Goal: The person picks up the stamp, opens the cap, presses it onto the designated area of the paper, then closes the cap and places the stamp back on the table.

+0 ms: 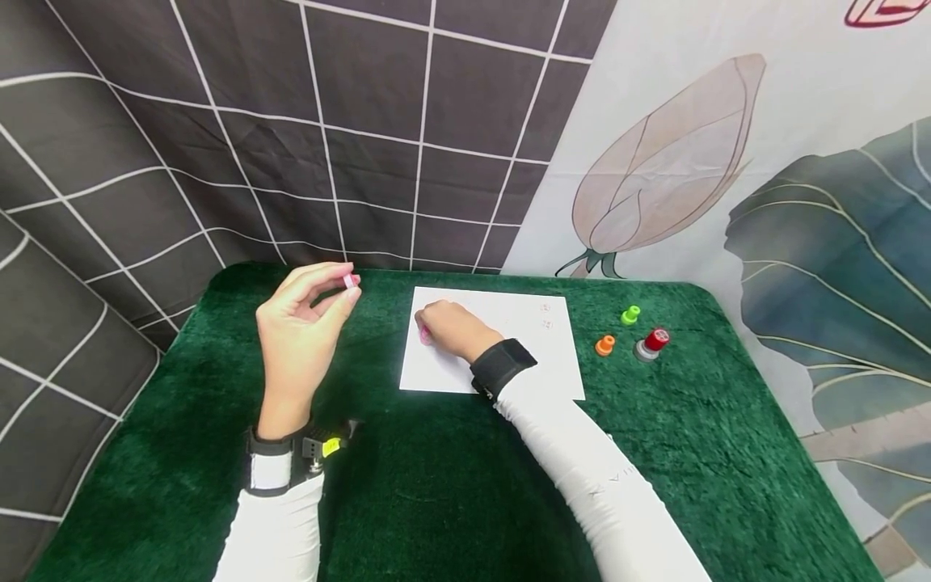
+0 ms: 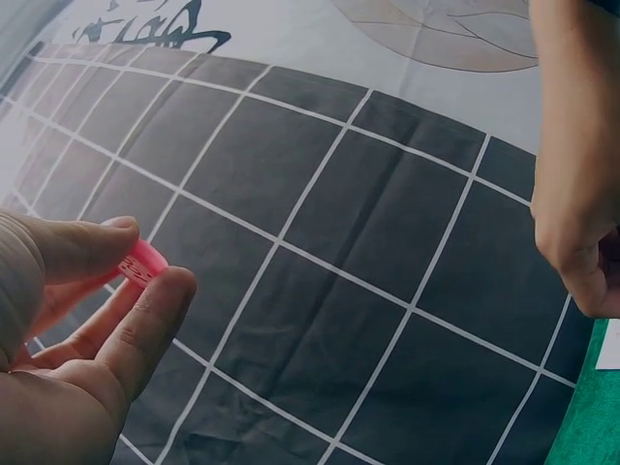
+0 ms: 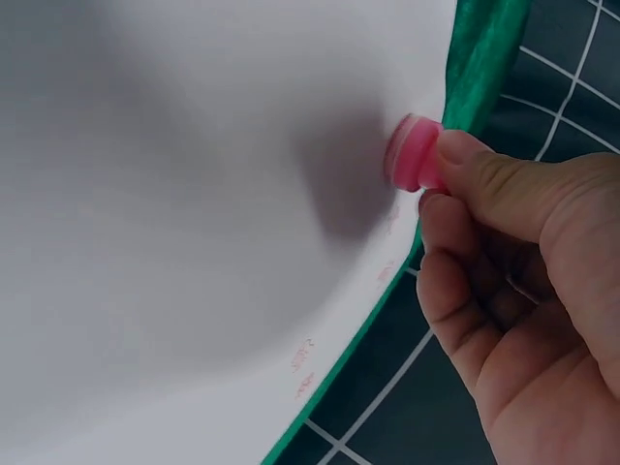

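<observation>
My left hand [image 1: 298,343] is raised over the table's left side, pinching a small pink cap [image 2: 145,260] with a white, printed band between thumb and fingertips. Over the left part of the white paper [image 1: 549,368], my right hand [image 1: 454,327] pinches a pink stamp [image 3: 417,153] by its narrower end. The stamp's wide end is turned toward the sheet; whether it touches, I cannot tell. Small reddish prints [image 3: 303,356] mark the paper near its far edge. In the head view, most of the stamp is hidden by the right hand.
Right of the paper stand a green stamp [image 1: 629,315], an orange stamp [image 1: 604,346] and a larger red-topped piece with a grey base [image 1: 646,350]. Green cloth [image 1: 436,485] covers the table. A dark checked curtain [image 1: 364,89] hangs behind it.
</observation>
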### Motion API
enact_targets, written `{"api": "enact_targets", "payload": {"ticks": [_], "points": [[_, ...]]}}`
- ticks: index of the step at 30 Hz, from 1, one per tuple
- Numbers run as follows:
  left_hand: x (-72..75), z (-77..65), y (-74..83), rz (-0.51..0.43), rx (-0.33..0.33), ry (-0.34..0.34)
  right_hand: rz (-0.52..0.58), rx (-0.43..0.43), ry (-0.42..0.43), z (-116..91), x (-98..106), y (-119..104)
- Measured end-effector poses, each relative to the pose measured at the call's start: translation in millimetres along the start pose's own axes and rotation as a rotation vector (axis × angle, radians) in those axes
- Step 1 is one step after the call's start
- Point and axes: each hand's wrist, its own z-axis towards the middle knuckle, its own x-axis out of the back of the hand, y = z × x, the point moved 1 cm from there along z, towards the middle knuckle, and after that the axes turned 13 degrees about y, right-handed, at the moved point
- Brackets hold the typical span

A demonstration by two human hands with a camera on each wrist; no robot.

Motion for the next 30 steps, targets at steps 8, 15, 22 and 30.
{"api": "enact_targets", "payload": {"ticks": [8,15,22,30], "points": [[-1.7,-1.5,-0.1,0.01,-0.002,-0.002,0.049,-0.033,-0.038,2.1,2.4,1.6],[-3.4,-2.4,0.9,0.019,-0.004,-0.006,0.077,-0.024,-0.007,0.1,-3.2,3.9],[-1.6,-3.7,1.4,0.055,0.004,-0.022,0.08,-0.02,0.006,0.7,-3.0,0.7],[-0.5,-2.7,3.1,0.071,0.005,-0.022,0.084,-0.009,0.001,-1.8,1.3,-0.7]]}}
